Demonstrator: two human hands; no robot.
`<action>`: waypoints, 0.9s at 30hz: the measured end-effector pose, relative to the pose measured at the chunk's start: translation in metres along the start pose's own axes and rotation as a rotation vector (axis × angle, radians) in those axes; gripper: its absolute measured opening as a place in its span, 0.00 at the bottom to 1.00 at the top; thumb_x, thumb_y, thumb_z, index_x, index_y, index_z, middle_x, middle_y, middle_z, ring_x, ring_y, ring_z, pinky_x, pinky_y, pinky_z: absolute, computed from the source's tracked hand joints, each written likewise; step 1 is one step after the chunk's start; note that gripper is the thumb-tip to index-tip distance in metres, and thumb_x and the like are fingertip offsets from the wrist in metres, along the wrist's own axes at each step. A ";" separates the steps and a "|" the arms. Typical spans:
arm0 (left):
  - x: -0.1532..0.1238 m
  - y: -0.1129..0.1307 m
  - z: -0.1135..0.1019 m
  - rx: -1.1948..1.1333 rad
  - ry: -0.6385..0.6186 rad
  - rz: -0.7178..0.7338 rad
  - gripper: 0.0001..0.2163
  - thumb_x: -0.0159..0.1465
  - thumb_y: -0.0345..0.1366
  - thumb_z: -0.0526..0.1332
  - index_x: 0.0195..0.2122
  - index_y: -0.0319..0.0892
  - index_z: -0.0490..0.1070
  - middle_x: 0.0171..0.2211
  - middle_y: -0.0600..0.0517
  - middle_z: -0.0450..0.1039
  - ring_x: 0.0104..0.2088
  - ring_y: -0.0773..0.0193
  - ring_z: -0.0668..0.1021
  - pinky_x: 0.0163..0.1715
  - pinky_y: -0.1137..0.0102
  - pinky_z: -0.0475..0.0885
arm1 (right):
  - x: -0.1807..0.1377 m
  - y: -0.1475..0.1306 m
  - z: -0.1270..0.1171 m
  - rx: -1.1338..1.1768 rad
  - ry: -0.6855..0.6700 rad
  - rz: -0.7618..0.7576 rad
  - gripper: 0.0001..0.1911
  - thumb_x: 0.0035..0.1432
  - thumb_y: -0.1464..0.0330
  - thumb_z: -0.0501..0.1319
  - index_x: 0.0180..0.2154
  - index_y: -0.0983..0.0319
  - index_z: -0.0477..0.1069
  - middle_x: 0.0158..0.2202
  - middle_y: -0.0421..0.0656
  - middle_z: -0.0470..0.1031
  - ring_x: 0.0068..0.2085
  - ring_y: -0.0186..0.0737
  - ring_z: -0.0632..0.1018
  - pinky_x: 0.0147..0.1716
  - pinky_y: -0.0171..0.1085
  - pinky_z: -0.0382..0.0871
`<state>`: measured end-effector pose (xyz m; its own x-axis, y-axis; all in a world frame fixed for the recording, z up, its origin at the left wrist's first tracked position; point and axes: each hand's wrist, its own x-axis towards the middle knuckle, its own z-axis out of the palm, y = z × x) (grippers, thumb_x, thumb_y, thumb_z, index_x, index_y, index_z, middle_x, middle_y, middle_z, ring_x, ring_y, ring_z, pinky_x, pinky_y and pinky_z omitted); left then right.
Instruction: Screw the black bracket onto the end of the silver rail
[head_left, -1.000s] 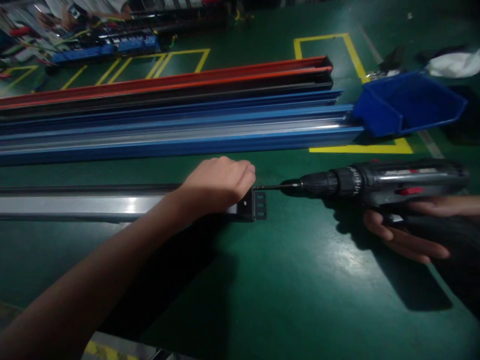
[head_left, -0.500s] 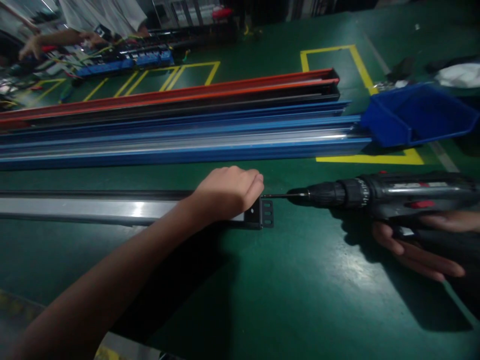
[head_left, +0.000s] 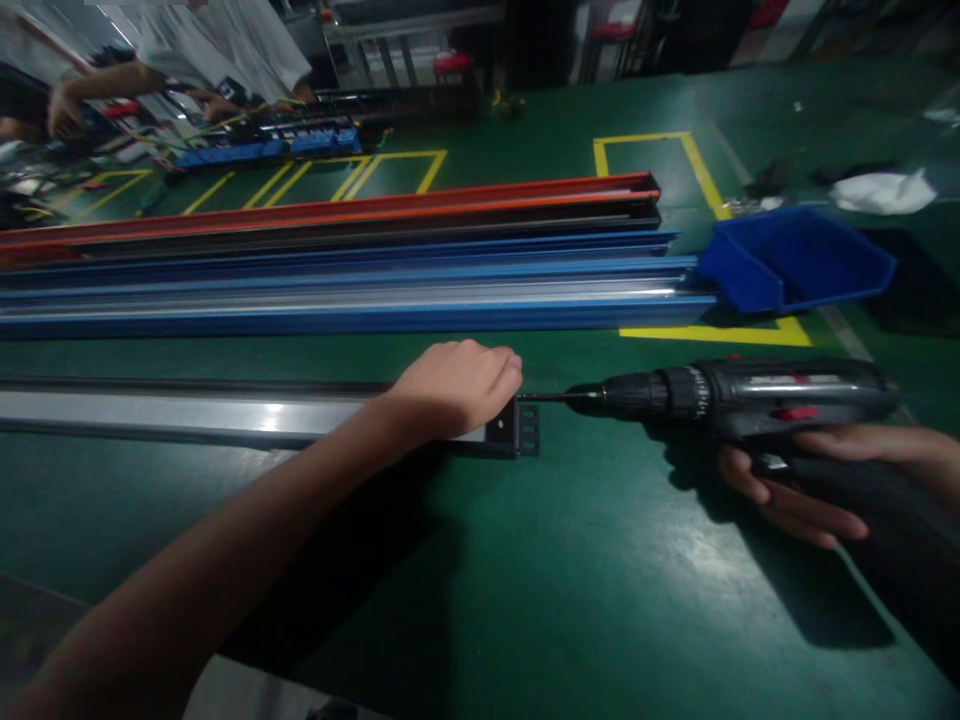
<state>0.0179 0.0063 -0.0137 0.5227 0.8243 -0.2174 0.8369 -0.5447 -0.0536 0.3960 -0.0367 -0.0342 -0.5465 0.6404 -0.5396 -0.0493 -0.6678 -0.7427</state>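
A long grey metal rail (head_left: 187,415) lies on the green table top (head_left: 585,590), with a black slotted bracket (head_left: 523,430) at its right end. My left hand (head_left: 457,385) is closed over that end, pressing it down. My right hand (head_left: 795,480) grips a black cordless drill (head_left: 757,395) lying level. The drill's bit (head_left: 547,397) points left and meets the rail's end just above the bracket.
Long blue, black and red rails (head_left: 337,270) lie stacked behind. A blue plastic bin (head_left: 795,260) stands at their right end, by yellow floor-tape markings (head_left: 705,330). Another person's arms (head_left: 97,85) work at cluttered wiring at the far left. A white cloth (head_left: 885,190) lies far right.
The view has tilted up a little, showing more of the far side. Both hands, the drill and the rail hold the same positions relative to each other.
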 end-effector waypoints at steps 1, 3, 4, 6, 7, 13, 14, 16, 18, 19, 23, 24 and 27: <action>0.000 0.001 -0.001 -0.009 -0.005 -0.015 0.23 0.79 0.38 0.42 0.52 0.40 0.78 0.42 0.42 0.84 0.40 0.50 0.84 0.37 0.62 0.71 | 0.000 -0.003 0.001 0.018 0.010 0.039 0.16 0.60 0.58 0.69 0.42 0.63 0.86 0.34 0.52 0.81 0.19 0.34 0.70 0.23 0.39 0.75; 0.001 0.002 -0.003 -0.028 -0.016 -0.049 0.23 0.79 0.39 0.42 0.50 0.41 0.78 0.41 0.43 0.84 0.40 0.50 0.85 0.36 0.63 0.71 | -0.001 -0.006 0.003 0.052 0.028 0.096 0.16 0.58 0.59 0.71 0.41 0.64 0.86 0.35 0.52 0.81 0.20 0.33 0.70 0.25 0.38 0.75; 0.001 0.002 -0.004 -0.038 -0.018 -0.062 0.23 0.79 0.39 0.42 0.50 0.41 0.78 0.41 0.43 0.84 0.40 0.50 0.85 0.36 0.63 0.71 | -0.001 -0.007 0.004 0.062 0.028 0.097 0.15 0.59 0.59 0.71 0.41 0.64 0.86 0.35 0.53 0.82 0.20 0.33 0.70 0.25 0.37 0.75; 0.001 0.003 -0.006 -0.058 -0.021 -0.073 0.24 0.79 0.39 0.42 0.49 0.41 0.78 0.42 0.44 0.84 0.41 0.49 0.85 0.35 0.63 0.70 | 0.000 -0.006 0.003 0.066 0.012 0.075 0.14 0.59 0.60 0.69 0.41 0.63 0.86 0.35 0.53 0.82 0.20 0.34 0.70 0.25 0.39 0.76; 0.000 0.003 -0.006 -0.066 -0.022 -0.073 0.24 0.79 0.39 0.41 0.49 0.42 0.78 0.42 0.43 0.85 0.41 0.48 0.85 0.35 0.63 0.70 | 0.000 -0.005 0.002 0.061 -0.001 0.061 0.14 0.60 0.60 0.69 0.41 0.62 0.86 0.35 0.52 0.82 0.20 0.35 0.70 0.25 0.40 0.76; 0.000 0.002 -0.006 -0.076 0.002 -0.058 0.23 0.78 0.40 0.42 0.48 0.42 0.79 0.42 0.42 0.85 0.41 0.47 0.86 0.33 0.63 0.69 | 0.000 -0.003 0.004 0.049 -0.013 0.017 0.15 0.65 0.60 0.64 0.43 0.62 0.85 0.35 0.51 0.81 0.21 0.34 0.70 0.26 0.39 0.76; 0.000 0.001 -0.005 -0.078 0.009 -0.055 0.23 0.78 0.40 0.42 0.48 0.42 0.79 0.41 0.42 0.85 0.41 0.47 0.86 0.33 0.63 0.69 | 0.000 -0.004 0.004 0.052 -0.011 0.019 0.15 0.65 0.60 0.64 0.43 0.62 0.85 0.35 0.51 0.81 0.21 0.34 0.70 0.26 0.38 0.76; 0.000 0.001 -0.003 -0.081 0.018 -0.055 0.23 0.78 0.40 0.42 0.48 0.42 0.79 0.40 0.42 0.84 0.41 0.47 0.86 0.33 0.63 0.69 | 0.000 -0.004 0.003 0.054 -0.021 0.022 0.14 0.64 0.61 0.66 0.43 0.63 0.85 0.35 0.51 0.81 0.21 0.33 0.71 0.26 0.37 0.76; 0.000 0.000 -0.002 -0.084 0.023 -0.060 0.24 0.78 0.40 0.42 0.48 0.43 0.79 0.40 0.42 0.84 0.41 0.46 0.86 0.34 0.63 0.70 | 0.002 -0.002 0.000 0.052 -0.038 0.013 0.15 0.63 0.61 0.67 0.43 0.64 0.86 0.36 0.52 0.82 0.21 0.34 0.71 0.26 0.37 0.76; 0.000 0.000 -0.002 -0.089 0.025 -0.062 0.24 0.78 0.41 0.42 0.48 0.43 0.79 0.41 0.42 0.84 0.41 0.46 0.86 0.34 0.63 0.71 | 0.002 -0.001 -0.003 0.049 -0.049 0.006 0.16 0.63 0.60 0.67 0.43 0.64 0.86 0.36 0.52 0.82 0.21 0.34 0.71 0.26 0.37 0.77; 0.000 0.000 -0.002 -0.106 0.025 -0.065 0.24 0.78 0.41 0.42 0.47 0.43 0.79 0.40 0.43 0.84 0.40 0.48 0.85 0.35 0.63 0.72 | 0.004 0.003 -0.008 0.057 -0.056 0.003 0.17 0.62 0.59 0.67 0.43 0.66 0.86 0.37 0.52 0.82 0.21 0.33 0.70 0.27 0.37 0.77; -0.001 0.000 -0.002 -0.107 0.027 -0.063 0.24 0.78 0.40 0.42 0.46 0.43 0.79 0.40 0.43 0.84 0.40 0.47 0.85 0.35 0.63 0.72 | 0.004 0.003 -0.009 0.062 -0.060 0.006 0.17 0.62 0.60 0.66 0.43 0.66 0.86 0.37 0.52 0.82 0.22 0.33 0.70 0.27 0.36 0.77; -0.001 0.000 -0.003 -0.110 0.029 -0.061 0.24 0.78 0.40 0.42 0.46 0.43 0.79 0.41 0.43 0.84 0.40 0.47 0.85 0.36 0.62 0.73 | 0.003 0.002 -0.008 0.081 -0.078 0.011 0.17 0.63 0.60 0.66 0.44 0.66 0.86 0.37 0.53 0.82 0.22 0.32 0.71 0.27 0.35 0.76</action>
<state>0.0184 0.0059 -0.0102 0.4737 0.8603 -0.1885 0.8790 -0.4749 0.0419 0.4012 -0.0332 -0.0409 -0.6110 0.6031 -0.5128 -0.1081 -0.7052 -0.7007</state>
